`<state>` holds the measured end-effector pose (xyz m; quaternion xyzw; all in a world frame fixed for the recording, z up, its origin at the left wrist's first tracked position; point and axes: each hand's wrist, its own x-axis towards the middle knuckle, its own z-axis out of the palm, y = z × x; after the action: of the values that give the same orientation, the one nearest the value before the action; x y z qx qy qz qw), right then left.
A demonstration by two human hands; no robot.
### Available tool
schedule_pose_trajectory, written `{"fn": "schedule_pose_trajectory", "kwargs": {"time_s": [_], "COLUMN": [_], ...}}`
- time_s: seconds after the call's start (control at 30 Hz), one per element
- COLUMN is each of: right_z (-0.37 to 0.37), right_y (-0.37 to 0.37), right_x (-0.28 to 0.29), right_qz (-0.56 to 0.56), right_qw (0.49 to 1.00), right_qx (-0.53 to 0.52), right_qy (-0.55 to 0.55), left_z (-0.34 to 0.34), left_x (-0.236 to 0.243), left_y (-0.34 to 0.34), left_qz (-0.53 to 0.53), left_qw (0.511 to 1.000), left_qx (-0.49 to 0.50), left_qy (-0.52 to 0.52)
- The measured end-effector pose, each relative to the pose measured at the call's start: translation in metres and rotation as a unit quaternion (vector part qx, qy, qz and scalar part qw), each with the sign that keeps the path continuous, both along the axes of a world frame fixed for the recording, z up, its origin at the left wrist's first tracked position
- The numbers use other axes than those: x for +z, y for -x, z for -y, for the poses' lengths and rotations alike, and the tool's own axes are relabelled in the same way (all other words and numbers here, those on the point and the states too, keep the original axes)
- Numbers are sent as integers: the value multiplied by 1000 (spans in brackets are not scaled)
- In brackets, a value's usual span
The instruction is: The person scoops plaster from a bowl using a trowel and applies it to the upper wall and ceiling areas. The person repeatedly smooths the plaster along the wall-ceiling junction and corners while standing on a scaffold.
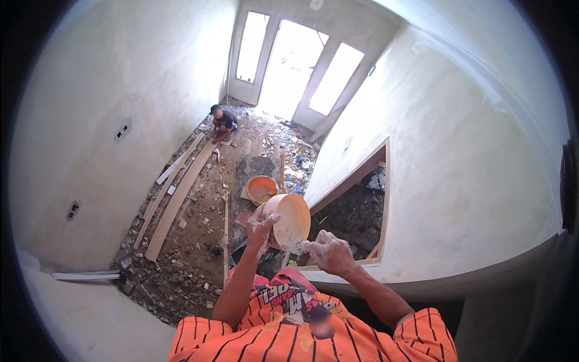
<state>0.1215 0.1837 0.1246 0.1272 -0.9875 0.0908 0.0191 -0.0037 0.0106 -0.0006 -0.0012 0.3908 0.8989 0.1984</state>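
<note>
My left hand (261, 228) grips an orange plastic bucket (292, 211), tilted with its pale, powder-coated inside facing up toward me. My right hand (329, 252), caked in white material, is closed beside the bucket's lower rim, on a small tool (297, 244) smeared with white; its exact kind is hard to make out. Beyond and below them, a second orange bucket (262, 184) with pale contents stands on a dark, dirty board (256, 166).
A co-worker (224, 123) crouches at the far left beside long wooden planks (178, 202) on the rubble-strewn floor (199, 253). A bright doorway (289, 66) is ahead. A wood-framed opening (385, 199) is low in the right wall. Plastered walls (96, 102) enclose the space.
</note>
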Motion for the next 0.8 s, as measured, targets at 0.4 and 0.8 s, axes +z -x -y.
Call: {"fn": "schedule_pose_trajectory", "kwargs": {"time_s": [0.4,0.8], "right_z": [11,13], "right_y": [-1,7], "right_x": [2,-2], "right_qz": [-14,-16], "right_qw": [1000,999], "right_qx": [13,12], "right_qy": [11,29], "left_z": [4,6], "left_x": [11,9], "left_y": [-5,-9], "left_qz": [-2,1], "left_qw": [1000,1000], "left_qx": [-24,-25], "left_qy": [15,-1]}}
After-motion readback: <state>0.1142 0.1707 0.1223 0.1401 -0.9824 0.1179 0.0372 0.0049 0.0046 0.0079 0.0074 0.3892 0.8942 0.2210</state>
